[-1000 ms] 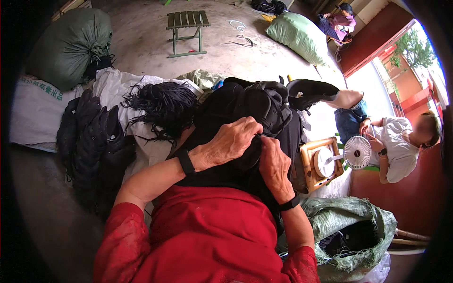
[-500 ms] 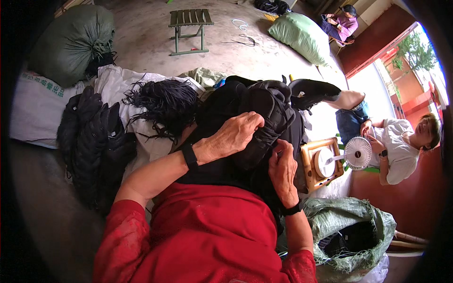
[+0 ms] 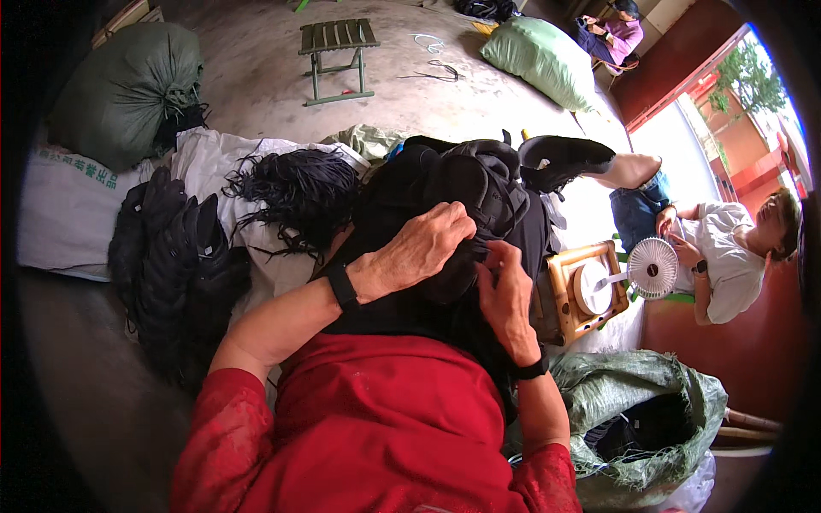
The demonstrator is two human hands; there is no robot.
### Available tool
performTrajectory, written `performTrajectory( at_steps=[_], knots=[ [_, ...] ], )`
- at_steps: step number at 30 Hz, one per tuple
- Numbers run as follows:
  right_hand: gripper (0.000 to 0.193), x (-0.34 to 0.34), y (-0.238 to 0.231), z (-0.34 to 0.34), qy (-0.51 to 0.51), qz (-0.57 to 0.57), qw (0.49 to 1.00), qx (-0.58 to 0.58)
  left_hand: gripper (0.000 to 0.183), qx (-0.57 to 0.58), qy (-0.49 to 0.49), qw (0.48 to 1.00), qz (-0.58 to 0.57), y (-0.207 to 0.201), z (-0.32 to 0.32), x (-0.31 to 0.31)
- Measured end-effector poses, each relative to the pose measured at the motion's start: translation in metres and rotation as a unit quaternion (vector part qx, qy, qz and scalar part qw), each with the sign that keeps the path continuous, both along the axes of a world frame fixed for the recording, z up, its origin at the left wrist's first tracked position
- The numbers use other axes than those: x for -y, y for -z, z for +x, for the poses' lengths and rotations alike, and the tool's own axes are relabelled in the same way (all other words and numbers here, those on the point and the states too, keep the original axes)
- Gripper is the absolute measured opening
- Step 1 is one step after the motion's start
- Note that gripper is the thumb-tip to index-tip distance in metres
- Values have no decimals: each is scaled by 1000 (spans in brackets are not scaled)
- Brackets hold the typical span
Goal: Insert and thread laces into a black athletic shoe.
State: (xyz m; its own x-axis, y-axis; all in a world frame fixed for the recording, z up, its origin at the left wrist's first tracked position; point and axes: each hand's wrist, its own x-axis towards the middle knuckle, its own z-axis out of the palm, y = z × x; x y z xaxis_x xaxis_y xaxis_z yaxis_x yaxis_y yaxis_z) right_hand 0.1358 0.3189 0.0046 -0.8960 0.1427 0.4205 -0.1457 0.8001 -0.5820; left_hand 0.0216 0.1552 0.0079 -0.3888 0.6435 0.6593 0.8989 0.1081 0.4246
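A black shoe upper [image 3: 451, 280] lies in my lap, partly hidden under my hands. My left hand [image 3: 417, 250] is closed over its upper part, fingertips curled in. Close by on the right, my right hand [image 3: 506, 295] pinches at the same upper's edge; whether a lace is between the fingers is too dark to tell. More black shoe uppers [image 3: 492, 175] are heaped just beyond my hands, with one [image 3: 564, 161] sticking out to the right. To the left, a bundle of black laces [image 3: 295, 190] rests on white sacking.
Nested black shoe uppers [image 3: 171, 274] lie at the left. A small white fan [image 3: 652, 267] stands on a bamboo stool [image 3: 556, 282] at my right, beside a seated person [image 3: 727, 256]. An open green sack [image 3: 633, 376] is at lower right. A folding stool [image 3: 339, 38] stands ahead.
My right hand has moved up and left, closer to my left hand, and its fingers now pinch near the upper's edge. My left hand stays nearly in place.
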Motion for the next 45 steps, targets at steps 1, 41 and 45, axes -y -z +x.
performTrajectory(
  at_steps=[1, 41, 45],
  knots=[
    [37, -2, 0, 3, 29, -41, 999, 21, 22, 16, 2, 1000, -12, 0, 0, 0],
    [19, -18, -17, 4, 29, -261, 963, 56, 20, -13, -88, 996, -2, 3, 4, 5],
    [16, -16, -20, -18, -5, -164, 986, 38, 16, 70, -115, 989, 65, 9, 10, 3]
  ],
)
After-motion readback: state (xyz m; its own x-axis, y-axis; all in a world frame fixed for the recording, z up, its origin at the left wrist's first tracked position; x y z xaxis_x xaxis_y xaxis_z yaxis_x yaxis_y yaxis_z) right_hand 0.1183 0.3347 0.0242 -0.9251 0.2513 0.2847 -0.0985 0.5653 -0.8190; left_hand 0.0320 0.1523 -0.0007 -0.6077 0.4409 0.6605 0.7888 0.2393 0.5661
